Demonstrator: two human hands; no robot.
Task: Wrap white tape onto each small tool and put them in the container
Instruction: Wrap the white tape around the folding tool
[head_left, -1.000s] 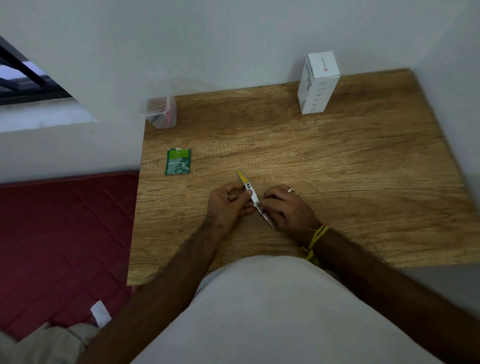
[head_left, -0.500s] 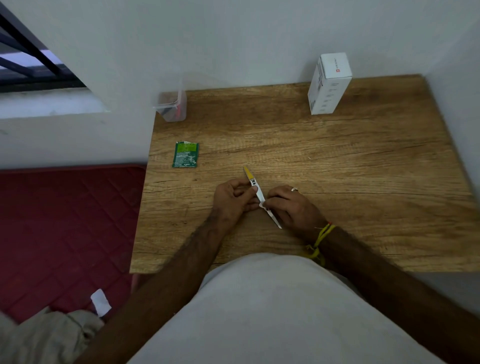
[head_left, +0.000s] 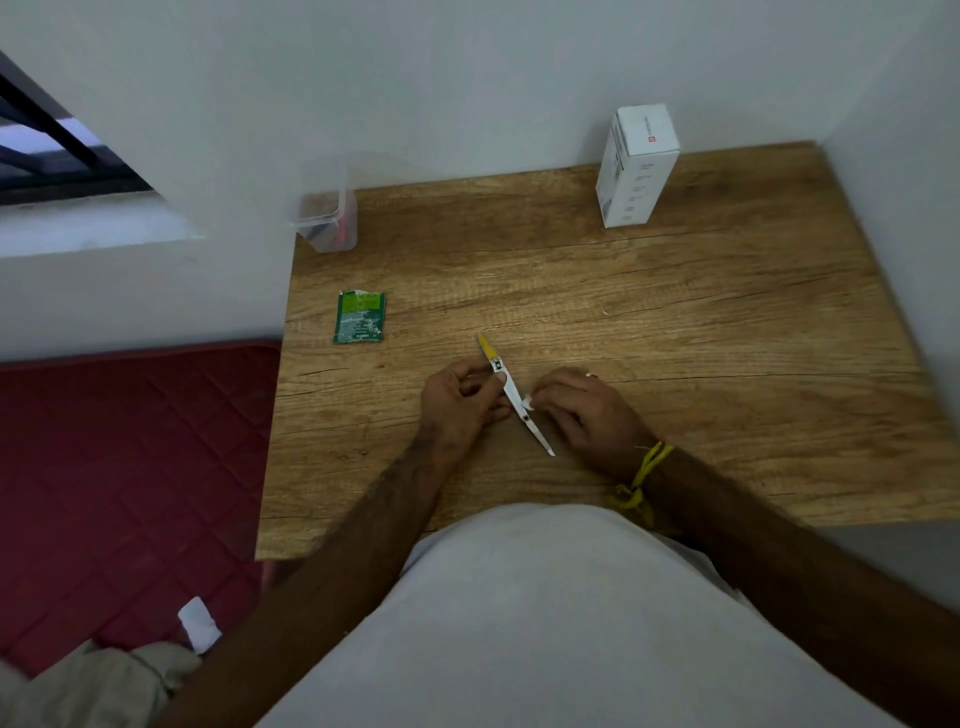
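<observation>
Small tool (head_left: 514, 397): held just above the wooden table (head_left: 675, 332), near its front middle. Long axis diagonal; yellow end pointing up-left, away from the person, and thin pointed metal end pointing down-right, toward the person. Middle section white.

Left hand (head_left: 457, 410): fingers curled, pinching the tool near its yellow end.

Right hand (head_left: 587, 410): fingers curled at the tool's middle, pinching a small piece of white tape (head_left: 527, 401) against it.

Container (head_left: 326, 221): clear plastic, at the far left corner of the table, well apart from the hands. Contents dark and red, not identifiable.

Green packet (head_left: 360, 317): flat on the table, between the container and the left hand.

White box (head_left: 636, 166): upright at the far edge, against the wall.
</observation>
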